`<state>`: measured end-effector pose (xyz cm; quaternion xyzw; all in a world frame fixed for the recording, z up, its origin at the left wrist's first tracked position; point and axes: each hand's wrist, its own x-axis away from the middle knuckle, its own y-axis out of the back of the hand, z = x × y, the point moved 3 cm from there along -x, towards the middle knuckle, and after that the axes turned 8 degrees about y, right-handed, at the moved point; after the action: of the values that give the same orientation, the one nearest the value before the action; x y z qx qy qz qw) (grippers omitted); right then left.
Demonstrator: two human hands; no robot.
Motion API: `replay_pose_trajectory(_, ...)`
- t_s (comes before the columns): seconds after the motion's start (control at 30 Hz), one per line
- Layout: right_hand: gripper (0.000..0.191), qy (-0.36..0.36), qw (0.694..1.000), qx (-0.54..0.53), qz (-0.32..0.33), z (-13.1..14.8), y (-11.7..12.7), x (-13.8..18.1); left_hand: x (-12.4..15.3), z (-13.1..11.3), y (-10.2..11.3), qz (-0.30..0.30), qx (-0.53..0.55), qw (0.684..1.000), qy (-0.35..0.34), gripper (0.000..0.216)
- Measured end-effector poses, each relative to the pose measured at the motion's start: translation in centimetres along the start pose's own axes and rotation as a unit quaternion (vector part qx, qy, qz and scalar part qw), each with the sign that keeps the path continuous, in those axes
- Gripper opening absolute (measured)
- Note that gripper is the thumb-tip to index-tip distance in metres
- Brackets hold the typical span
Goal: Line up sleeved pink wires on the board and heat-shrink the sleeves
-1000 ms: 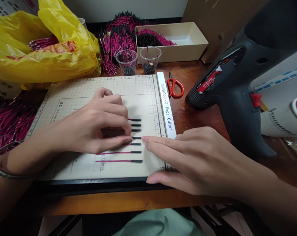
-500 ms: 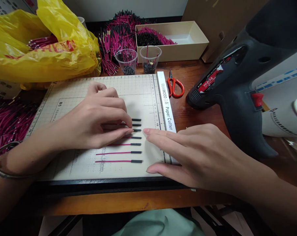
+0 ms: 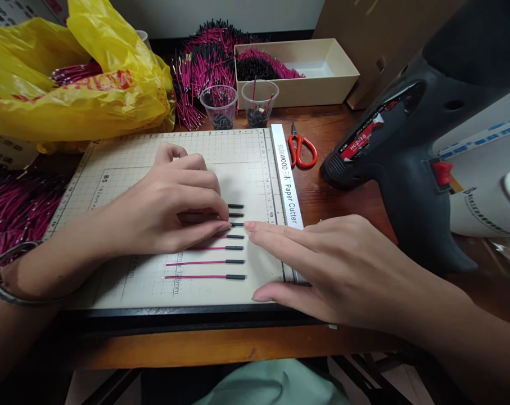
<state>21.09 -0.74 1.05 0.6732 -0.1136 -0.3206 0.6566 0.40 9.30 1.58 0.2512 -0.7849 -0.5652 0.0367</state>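
Several short magenta wires with black sleeves [image 3: 235,261] lie in parallel rows on a cream paper cutter board [image 3: 246,152]. My left hand [image 3: 183,197] rests over the upper rows, thumb and index finger pinched at one wire [image 3: 237,224] whose black sleeve pokes out to the right; the rest of that wire is hidden beneath the hand. My right hand [image 3: 322,264] lies on the board's right side, fingers stretched out and thumb apart. Its index fingertip is at the right end of the pinched wire's sleeve.
Red-handled scissors [image 3: 303,152] lie beyond the cutter's white rail [image 3: 286,174]. A black heat gun [image 3: 389,129] leans in from the right. Behind the board stand two plastic cups [image 3: 219,104], a cream box [image 3: 301,93], heaped wires [image 3: 208,62] and a yellow bag [image 3: 90,107].
My right index fingertip has come closer to the sleeve end of the pinched wire. My left hand keeps its pinch, and the view has shifted slightly.
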Motion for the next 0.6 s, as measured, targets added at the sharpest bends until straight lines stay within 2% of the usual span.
replay_pose_trajectory(0.27, 0.046, 0.006, 1.000, 0.005, -0.013, -0.12, 0.07, -0.02, -0.10, 0.00, -0.02, -0.013, 0.003, 1.000, 0.011, 0.014)
replay_pose_trajectory(0.43, 0.045, 0.007, 1.000, 0.007, -0.013, -0.12, 0.14, 0.07, 0.10, 0.19, -0.19, -0.003, 0.008, 0.999, 0.040, 0.015)
replay_pose_trajectory(0.6, 0.046, 0.012, 1.000, 0.006, -0.023, -0.30, 0.39, -0.01, 0.37, 0.60, 0.44, -0.037, 0.005, 0.998, 0.059, 0.016)
